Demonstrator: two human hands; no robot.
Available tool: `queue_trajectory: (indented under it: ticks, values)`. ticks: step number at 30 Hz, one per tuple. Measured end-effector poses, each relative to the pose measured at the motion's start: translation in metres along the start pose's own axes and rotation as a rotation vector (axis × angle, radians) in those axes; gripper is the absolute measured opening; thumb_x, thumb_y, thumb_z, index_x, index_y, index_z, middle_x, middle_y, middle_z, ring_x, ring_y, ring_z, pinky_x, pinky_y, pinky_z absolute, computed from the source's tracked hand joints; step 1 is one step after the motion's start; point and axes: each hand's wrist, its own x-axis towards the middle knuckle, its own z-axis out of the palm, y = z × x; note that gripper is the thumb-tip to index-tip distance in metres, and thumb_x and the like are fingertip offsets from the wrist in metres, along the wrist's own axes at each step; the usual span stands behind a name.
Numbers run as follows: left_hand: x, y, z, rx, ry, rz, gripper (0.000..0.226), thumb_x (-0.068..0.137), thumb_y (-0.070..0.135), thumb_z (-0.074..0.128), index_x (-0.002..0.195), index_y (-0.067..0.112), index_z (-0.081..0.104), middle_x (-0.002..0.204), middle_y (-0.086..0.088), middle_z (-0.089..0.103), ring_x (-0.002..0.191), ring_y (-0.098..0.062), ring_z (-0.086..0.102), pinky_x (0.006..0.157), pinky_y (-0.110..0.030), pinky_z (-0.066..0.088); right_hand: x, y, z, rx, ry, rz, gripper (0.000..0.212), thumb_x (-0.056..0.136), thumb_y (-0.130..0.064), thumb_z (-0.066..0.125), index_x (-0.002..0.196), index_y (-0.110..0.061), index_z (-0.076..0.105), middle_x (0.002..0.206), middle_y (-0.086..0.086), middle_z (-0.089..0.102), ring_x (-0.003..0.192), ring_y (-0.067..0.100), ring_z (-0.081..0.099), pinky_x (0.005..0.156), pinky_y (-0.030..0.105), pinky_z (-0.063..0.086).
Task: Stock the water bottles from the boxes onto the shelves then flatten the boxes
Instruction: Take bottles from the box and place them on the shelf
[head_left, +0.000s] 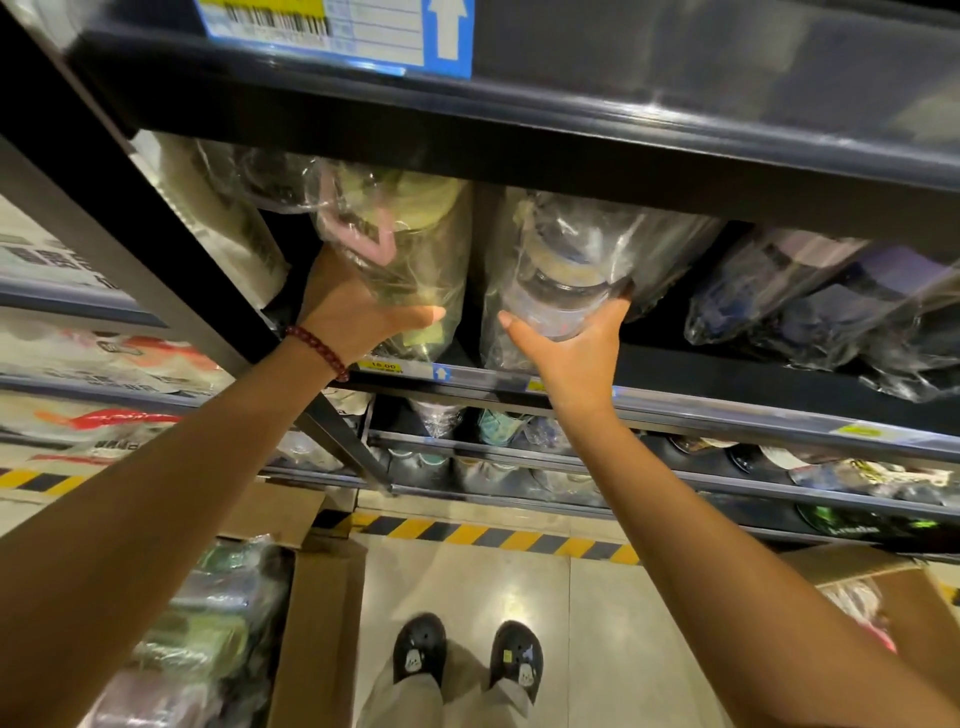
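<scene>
Both arms reach up to a dark shelf (727, 374). My left hand (353, 306) grips a plastic-wrapped yellow-green bottle with a pink strap (405, 234) from below and behind. My right hand (571, 338) cups the base of a wrapped clear bottle with a dark band (561, 270), thumb on its left side, fingers round its right. Both bottles lean on the shelf, side by side. More wrapped dark and purple bottles (810, 296) lie to their right. An open cardboard box (322, 613) full of wrapped bottles (208, 623) stands on the floor at lower left.
A second open box (883, 577) sits at lower right. The upper shelf edge (519, 119) hangs just above the bottles. Lower shelves (675, 467) hold more bottles. A black upright post (208, 291) runs left of my left hand. My feet (467, 654) stand on tile by yellow-black floor tape (493, 535).
</scene>
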Motion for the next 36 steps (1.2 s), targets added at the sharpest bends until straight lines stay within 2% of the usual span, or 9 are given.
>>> queue_trajectory:
  ticks: [5,8,12,18,22,24,26,33,36]
  values:
    - [-0.002,0.007,0.008,0.016,0.115,-0.009,0.036,0.073,0.026,0.079,0.073,0.020,0.043,0.088,0.010,0.058,0.084,-0.021,0.060,0.065,-0.019,0.050,0.004,-0.003,0.001,-0.118,-0.017,-0.003,0.063,0.064,-0.024,0.087,0.104,-0.018,0.038,0.097,-0.012,0.051,0.096,0.008,0.054,0.083,0.007,0.042]
    - [0.000,0.006,0.009,0.065,0.204,0.014,0.047,0.066,0.028,0.083,0.093,0.016,0.047,0.099,0.003,0.055,0.091,-0.016,0.057,0.074,-0.009,0.045,0.002,-0.001,0.002,-0.125,0.002,-0.002,0.065,0.064,-0.025,0.087,0.106,-0.019,0.037,0.106,-0.003,0.052,0.099,0.010,0.054,0.084,0.010,0.043]
    - [0.009,-0.001,0.009,0.076,0.225,-0.011,0.066,0.060,0.039,0.085,0.110,0.008,0.056,0.103,0.001,0.059,0.094,-0.014,0.058,0.082,-0.019,0.045,0.002,0.000,0.007,-0.133,0.030,-0.003,0.066,0.064,-0.027,0.086,0.105,-0.015,0.036,0.106,-0.001,0.051,0.098,0.012,0.053,0.082,0.010,0.042]
    - [0.001,-0.008,0.013,-0.104,-0.048,-0.210,0.052,0.080,0.030,0.071,0.123,0.006,0.054,0.123,-0.011,0.055,0.117,-0.023,0.051,0.100,-0.027,0.036,-0.002,0.005,0.011,-0.096,0.046,-0.007,0.065,0.066,-0.027,0.085,0.103,-0.014,0.032,0.095,-0.012,0.044,0.093,0.011,0.050,0.080,0.008,0.042]
    - [-0.004,-0.013,0.008,-0.160,-0.090,-0.232,0.044,0.086,0.020,0.065,0.126,0.007,0.052,0.109,0.000,0.049,0.099,-0.009,0.046,0.075,-0.008,0.038,-0.002,0.011,0.004,-0.121,-0.029,-0.012,0.066,0.069,-0.022,0.084,0.109,-0.010,0.033,0.106,-0.003,0.047,0.097,0.010,0.050,0.090,0.016,0.043]
    - [-0.004,-0.012,0.008,-0.200,-0.121,-0.269,0.044,0.088,0.016,0.063,0.128,0.003,0.051,0.106,-0.002,0.050,0.085,-0.005,0.049,0.050,0.002,0.037,-0.001,0.012,0.004,-0.146,-0.046,-0.028,0.065,0.069,-0.020,0.083,0.110,-0.009,0.033,0.110,0.002,0.047,0.101,0.014,0.049,0.089,0.011,0.041]
    - [-0.002,-0.011,0.009,-0.213,-0.126,-0.279,0.044,0.087,0.016,0.064,0.127,0.002,0.052,0.105,-0.003,0.052,0.076,-0.004,0.049,0.043,0.001,0.037,-0.001,0.011,0.008,-0.160,-0.051,-0.025,0.061,0.069,-0.020,0.083,0.101,-0.014,0.032,0.106,0.004,0.047,0.097,0.015,0.049,0.080,0.003,0.038]
    - [0.000,-0.006,0.007,-0.229,-0.145,-0.307,0.035,0.084,0.014,0.067,0.117,0.007,0.058,0.106,-0.002,0.055,0.087,-0.014,0.054,0.062,-0.016,0.041,-0.003,0.016,0.022,-0.196,-0.046,-0.039,0.059,0.071,-0.024,0.082,0.098,-0.016,0.030,0.108,0.008,0.046,0.098,0.019,0.048,0.079,0.007,0.039]
    - [0.002,-0.009,0.008,-0.247,-0.121,-0.249,0.019,0.081,0.009,0.069,0.089,0.022,0.058,0.106,0.001,0.056,0.103,-0.017,0.052,0.090,-0.024,0.039,-0.005,0.015,0.021,-0.173,-0.058,-0.039,0.063,0.071,-0.022,0.082,0.106,-0.016,0.030,0.113,0.003,0.045,0.104,0.014,0.048,0.089,0.009,0.041]
